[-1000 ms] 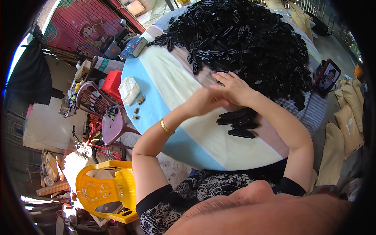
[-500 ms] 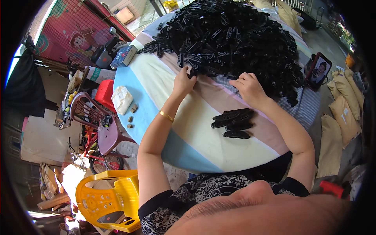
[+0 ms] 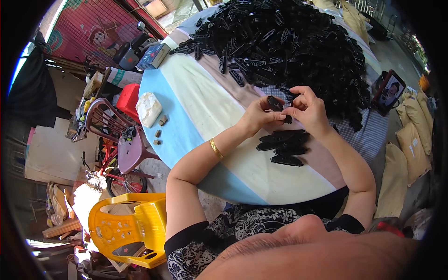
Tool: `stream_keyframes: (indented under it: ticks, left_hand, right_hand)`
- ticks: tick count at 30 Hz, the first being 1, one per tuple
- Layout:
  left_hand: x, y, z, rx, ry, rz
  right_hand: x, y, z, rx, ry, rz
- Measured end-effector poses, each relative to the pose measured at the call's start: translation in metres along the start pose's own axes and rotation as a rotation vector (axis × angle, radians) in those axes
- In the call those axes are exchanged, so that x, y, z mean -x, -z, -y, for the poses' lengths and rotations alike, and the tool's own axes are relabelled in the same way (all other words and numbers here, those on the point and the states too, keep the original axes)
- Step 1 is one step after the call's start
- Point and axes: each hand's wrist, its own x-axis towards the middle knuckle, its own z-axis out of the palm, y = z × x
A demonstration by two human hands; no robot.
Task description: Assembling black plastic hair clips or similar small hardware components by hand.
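Note:
My left hand (image 3: 258,114) is closed around a long, narrow black plastic piece (image 3: 275,103), whose upper end shows above the fingers. Thumb and fingers of my right hand (image 3: 310,112) pinch at its lower part, so the two hands meet over the table. How the piece looks under my fingertips is hidden. Just below the hands, several similar black pieces (image 3: 285,161) lie in a small group on the striped cloth. Beyond my fingers rises a large heap of black pieces (image 3: 289,42), spread across the far side of the table.
The round table's striped cloth (image 3: 205,98) carries a white crumpled bag (image 3: 148,109), small brown blocks (image 3: 157,133) and a blue box (image 3: 153,56) on the left. A phone (image 3: 388,92) stands at right. Around are a yellow chair (image 3: 156,224), purple chair (image 3: 128,161) and brown sacks (image 3: 392,179).
My left hand has moved right and nearer from the heap's edge, carrying a black piece. My right hand has shifted slightly right, and both hands now meet on the piece.

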Motion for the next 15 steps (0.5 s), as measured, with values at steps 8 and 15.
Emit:
stream_keyframes:
  ticks: [8, 15]
  left_hand:
    - [0.0074, -0.0028, -0.0038, 0.027, 0.045, 0.009]
    - [0.0086, 0.0014, -0.0024, 0.062, 0.063, -0.016]
  right_hand:
    - [0.0015, 0.0036, 0.0066, 0.132, 0.174, 0.039]
    - [0.0004, -0.0006, 0.0116, 0.338, 0.564, -0.072]
